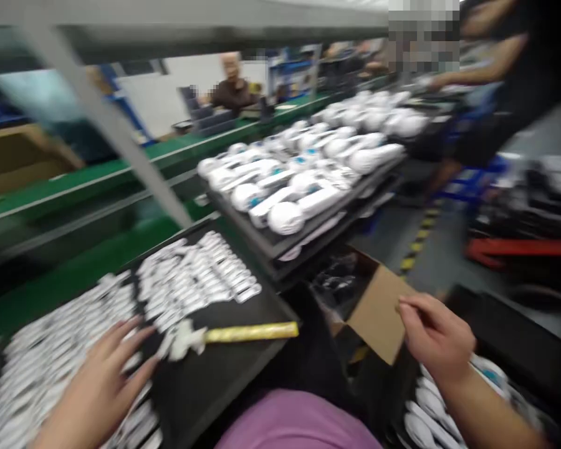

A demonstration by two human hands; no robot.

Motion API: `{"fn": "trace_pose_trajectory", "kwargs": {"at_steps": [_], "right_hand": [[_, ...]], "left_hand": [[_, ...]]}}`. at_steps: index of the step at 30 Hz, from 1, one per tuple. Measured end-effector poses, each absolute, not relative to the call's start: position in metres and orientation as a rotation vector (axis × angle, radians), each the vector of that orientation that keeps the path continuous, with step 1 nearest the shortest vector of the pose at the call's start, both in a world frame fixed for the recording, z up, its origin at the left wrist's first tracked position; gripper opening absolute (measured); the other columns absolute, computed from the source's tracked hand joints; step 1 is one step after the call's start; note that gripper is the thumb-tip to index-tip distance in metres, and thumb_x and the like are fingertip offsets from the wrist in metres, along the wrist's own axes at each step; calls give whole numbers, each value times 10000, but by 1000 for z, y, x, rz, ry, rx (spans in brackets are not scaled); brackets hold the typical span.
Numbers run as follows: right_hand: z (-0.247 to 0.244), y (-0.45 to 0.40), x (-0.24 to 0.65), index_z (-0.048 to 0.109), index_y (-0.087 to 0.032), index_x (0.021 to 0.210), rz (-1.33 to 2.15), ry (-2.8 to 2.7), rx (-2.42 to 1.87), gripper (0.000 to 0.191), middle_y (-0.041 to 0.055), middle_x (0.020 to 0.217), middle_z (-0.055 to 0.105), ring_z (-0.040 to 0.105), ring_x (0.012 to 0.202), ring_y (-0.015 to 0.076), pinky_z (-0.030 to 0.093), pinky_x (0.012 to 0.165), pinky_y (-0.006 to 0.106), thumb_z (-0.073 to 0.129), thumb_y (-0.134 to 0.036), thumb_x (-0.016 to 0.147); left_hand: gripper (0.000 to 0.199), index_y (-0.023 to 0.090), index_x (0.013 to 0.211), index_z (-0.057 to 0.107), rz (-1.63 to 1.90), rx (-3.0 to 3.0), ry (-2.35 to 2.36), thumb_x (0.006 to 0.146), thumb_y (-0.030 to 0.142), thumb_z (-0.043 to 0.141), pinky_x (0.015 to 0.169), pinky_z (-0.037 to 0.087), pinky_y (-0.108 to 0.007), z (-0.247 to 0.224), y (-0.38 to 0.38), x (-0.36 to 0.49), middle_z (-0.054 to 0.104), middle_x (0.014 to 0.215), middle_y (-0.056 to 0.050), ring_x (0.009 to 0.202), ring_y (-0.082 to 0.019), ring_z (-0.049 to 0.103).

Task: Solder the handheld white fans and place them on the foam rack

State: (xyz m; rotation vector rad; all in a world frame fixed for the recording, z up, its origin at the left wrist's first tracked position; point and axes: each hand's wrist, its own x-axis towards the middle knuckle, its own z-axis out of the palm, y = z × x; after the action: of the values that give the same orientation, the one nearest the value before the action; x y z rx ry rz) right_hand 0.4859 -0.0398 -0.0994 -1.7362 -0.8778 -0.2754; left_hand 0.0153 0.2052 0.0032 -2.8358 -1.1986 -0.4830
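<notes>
My left hand (105, 374) lies over the rows of small white plastic parts (42, 362) in the black tray at the left, its fingers spread with nothing gripped. On the neighbouring black tray (201, 399) are more white parts (201, 268), a crumpled white piece (187, 340) and a yellow strip (252, 332). My right hand (434, 333) is closed in a pinch at the flap of an open cardboard box (378, 312). Whether those fingertips grip the flap or some tiny thing in front of it cannot be made out. Blur softens the picture.
White rounded devices with handles (285, 215) fill stacked black trays (262, 243) ahead. More white devices (421, 418) sit below my right forearm. A green conveyor (168, 149) and slanted metal post (107, 118) stand at left. A person in dark clothes (533, 81) works at far right.
</notes>
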Motion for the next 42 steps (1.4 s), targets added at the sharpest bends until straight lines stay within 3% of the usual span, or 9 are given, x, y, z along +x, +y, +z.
{"fn": "trace_pose_trajectory", "kwargs": {"at_steps": [5,9,17,21,24,28,34,40,42], "right_hand": [[-37,57,382,661,-206,1072,-56,-1887,-1310,219,45,935,699,670,868,179,543,801,307,660,-119,871],[-29,118,330,668,-174,1063,6,-2122,-1404,147,69,1004,709,666,947,207,543,872,350,587,-183,941],[-27,138,254,654,-147,1191,326,-2509,-1726,370,121,1064,681,662,986,310,557,847,444,705,-318,866],[-12,130,264,663,-165,1116,290,-2391,-1611,307,83,985,690,674,908,258,564,790,377,732,-288,843],[23,133,308,629,-186,1110,-139,-2002,-1378,237,69,1001,688,654,938,207,542,862,335,679,-249,886],[73,144,377,603,-158,1190,-749,-1622,-1714,338,146,1126,646,595,1104,307,471,997,455,650,-332,904],[82,163,410,557,-166,1318,-515,-1693,-2326,655,146,1262,594,673,923,296,521,769,373,705,-563,819],[108,106,377,670,-182,1171,-559,-1542,-1795,533,122,1122,680,654,1041,323,530,913,440,738,-554,796],[114,83,351,679,-214,1164,-293,-1515,-1505,591,115,1071,693,674,965,310,570,806,413,757,-629,751]], "left_hand": [[469,215,1321,628,-290,-2850,-1506,905,421,563,1130,406,-603,-22,177,-12,548,1440,-149,1423,-383,402],[475,224,1365,591,-248,-2870,-1568,917,379,563,1154,379,-599,-28,163,-11,505,1487,-133,1465,-373,333],[487,173,1365,588,-196,-2799,-1581,940,399,509,1140,405,-586,-28,166,-31,519,1463,-154,1456,-385,344],[473,224,1345,594,-275,-2804,-1353,932,444,528,1092,464,-581,-14,183,-29,541,1453,-124,1438,-378,384],[476,259,1326,592,-423,-2780,-1118,911,487,553,1026,515,-593,0,200,-19,565,1435,-107,1403,-390,435],[437,290,1313,596,-608,-2751,-894,916,466,548,948,577,-548,8,212,8,597,1409,-84,1356,-370,504],[419,309,1297,622,-659,-2774,-727,905,451,580,901,620,-474,-6,207,41,630,1381,-52,1304,-333,569],[532,321,1422,498,-739,-2990,-940,905,388,603,1034,538,-499,-5,197,42,576,1444,-69,1342,-328,534],[669,295,1517,351,-906,-3087,-1140,907,380,612,1103,470,-505,4,185,44,531,1482,-110,1363,-319,511]]}}
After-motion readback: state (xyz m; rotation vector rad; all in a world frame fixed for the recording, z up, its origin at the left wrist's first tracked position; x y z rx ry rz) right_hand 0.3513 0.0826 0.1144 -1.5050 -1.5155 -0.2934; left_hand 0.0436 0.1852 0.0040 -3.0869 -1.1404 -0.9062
